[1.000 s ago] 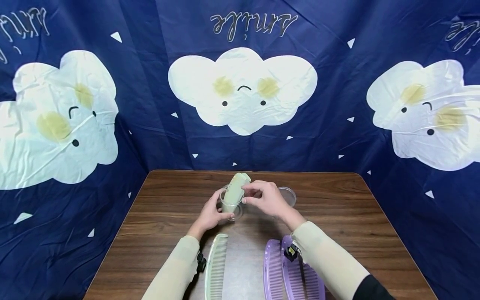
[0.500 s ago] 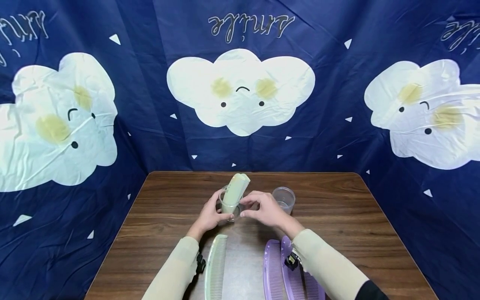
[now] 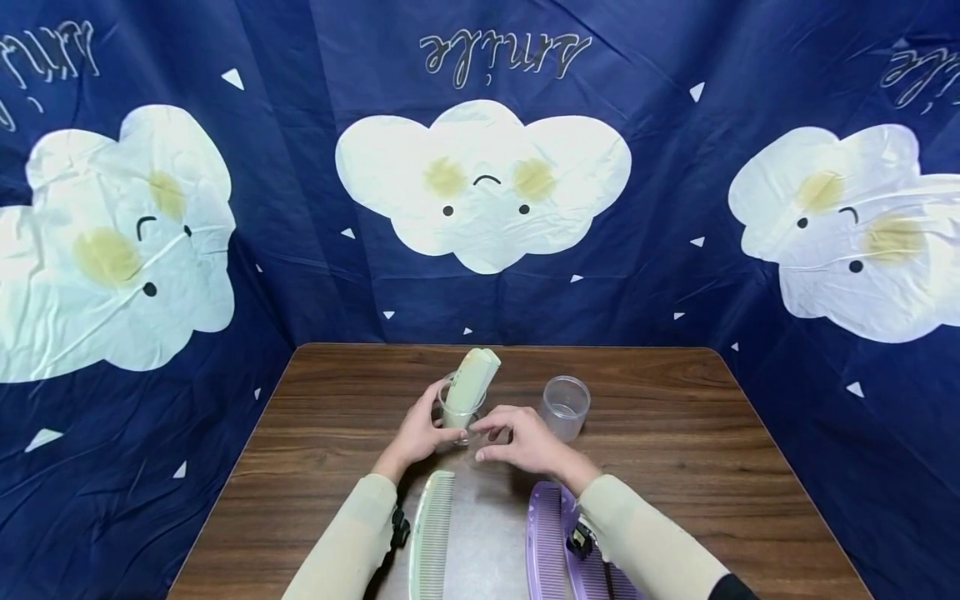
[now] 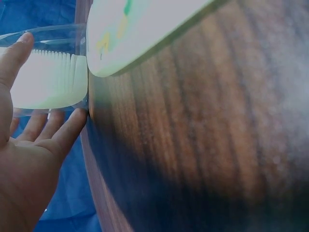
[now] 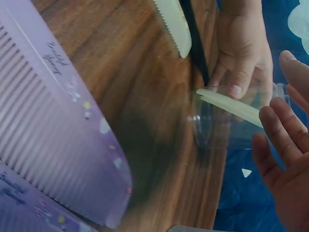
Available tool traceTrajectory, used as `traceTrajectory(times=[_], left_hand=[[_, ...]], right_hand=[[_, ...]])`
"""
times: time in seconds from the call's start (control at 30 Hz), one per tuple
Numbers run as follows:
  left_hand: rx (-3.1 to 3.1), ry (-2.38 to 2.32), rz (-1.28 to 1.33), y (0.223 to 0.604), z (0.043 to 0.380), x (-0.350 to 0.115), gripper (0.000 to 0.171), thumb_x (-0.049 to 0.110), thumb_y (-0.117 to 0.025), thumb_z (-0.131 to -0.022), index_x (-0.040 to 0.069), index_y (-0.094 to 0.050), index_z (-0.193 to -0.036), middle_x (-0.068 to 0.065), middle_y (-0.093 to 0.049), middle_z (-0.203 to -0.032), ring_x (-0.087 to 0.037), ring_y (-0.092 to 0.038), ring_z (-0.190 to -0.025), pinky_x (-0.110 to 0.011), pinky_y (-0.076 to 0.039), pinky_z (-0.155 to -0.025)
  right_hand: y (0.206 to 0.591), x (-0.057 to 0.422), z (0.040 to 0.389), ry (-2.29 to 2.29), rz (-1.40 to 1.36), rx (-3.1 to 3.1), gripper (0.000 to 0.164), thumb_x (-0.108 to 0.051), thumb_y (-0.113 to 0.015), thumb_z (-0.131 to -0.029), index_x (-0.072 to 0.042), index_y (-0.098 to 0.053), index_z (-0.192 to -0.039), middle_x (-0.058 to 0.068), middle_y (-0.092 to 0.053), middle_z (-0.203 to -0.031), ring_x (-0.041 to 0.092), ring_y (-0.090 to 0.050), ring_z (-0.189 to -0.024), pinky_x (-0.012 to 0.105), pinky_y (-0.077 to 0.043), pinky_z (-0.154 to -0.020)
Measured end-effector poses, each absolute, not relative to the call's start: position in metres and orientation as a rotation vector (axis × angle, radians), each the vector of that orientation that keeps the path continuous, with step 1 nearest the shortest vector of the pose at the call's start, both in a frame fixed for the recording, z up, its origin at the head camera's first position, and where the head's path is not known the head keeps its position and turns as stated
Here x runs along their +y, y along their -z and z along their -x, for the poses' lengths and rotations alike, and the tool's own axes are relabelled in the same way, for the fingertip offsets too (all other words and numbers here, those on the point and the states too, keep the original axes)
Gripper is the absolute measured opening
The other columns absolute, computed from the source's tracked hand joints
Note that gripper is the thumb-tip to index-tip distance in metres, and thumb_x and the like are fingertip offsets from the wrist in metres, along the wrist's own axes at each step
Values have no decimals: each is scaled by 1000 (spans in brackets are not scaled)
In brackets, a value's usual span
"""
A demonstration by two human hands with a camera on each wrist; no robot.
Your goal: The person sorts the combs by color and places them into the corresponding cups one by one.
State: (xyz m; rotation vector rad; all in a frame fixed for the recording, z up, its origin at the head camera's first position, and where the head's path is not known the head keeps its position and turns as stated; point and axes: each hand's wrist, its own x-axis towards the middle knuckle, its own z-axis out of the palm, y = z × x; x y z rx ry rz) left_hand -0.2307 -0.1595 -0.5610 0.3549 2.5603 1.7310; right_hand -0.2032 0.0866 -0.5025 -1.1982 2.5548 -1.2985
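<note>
My left hand (image 3: 417,428) grips a clear plastic cup (image 5: 217,133) standing on the table, thumb on one side and fingers on the other. Two pale green combs (image 3: 468,385) lean together inside it, their ends sticking out above the rim. In the left wrist view, comb teeth (image 4: 60,63) show through the cup's wall. Just right of the cup is my right hand (image 3: 528,443), its fingers loosely bent and apart, with nothing held. The right wrist view shows its fingertips (image 5: 270,116) close to the cup's side.
A second clear cup (image 3: 564,410) stands behind the right hand. A pale green comb (image 3: 431,537) lies at the front, left of centre. Purple combs (image 3: 545,537) lie under the right forearm. Blue cloth (image 3: 480,308) hangs behind the wooden table (image 3: 667,417).
The right hand has let go of the combs and moved down and toward the front beside the cup, uncovering the second cup. The left hand keeps its grip in place.
</note>
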Motion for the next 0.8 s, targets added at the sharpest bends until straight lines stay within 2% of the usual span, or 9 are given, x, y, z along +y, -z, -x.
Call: traceTrajectory(times=[0.2,0.43,0.6,0.8], left_hand=[[2566,-1720,-352,561,231,-160,100,3,-92,-72,15,-38,-156,-17,-49,-150,-38,-54,-133,-48,-56,-101],[2582,-1713,-370,562,231,-160,99,7,-93,-73,16,-39,-155,-16,-51,-148,-37,-55,-132,-48,-56,-101],[2598,-1710,-379,564,232,-160,98,9,-93,-72,16,-40,-154,-15,-53,-146,-36,-57,-129,-47,-57,-99],[2618,-1694,-389,565,233,-160,98,11,-93,-72,16,-40,-154,-16,-53,-146,-37,-58,-129,-46,-58,-98]], right_hand=[[514,83,198,1225,1190,2578,46,-25,-88,-81,-11,-75,-122,2,-73,-101,19,-71,-88,39,-62,-75],[522,79,193,1148,1132,2571,48,-28,-88,-82,-12,-73,-125,6,-74,-114,17,-69,-93,35,-60,-82],[529,75,191,1161,1175,2546,44,-24,-89,-81,-9,-74,-121,6,-74,-112,19,-69,-92,33,-60,-81],[537,70,190,1155,1205,2524,45,-23,-89,-81,-8,-74,-120,8,-74,-109,15,-68,-89,25,-58,-79]])
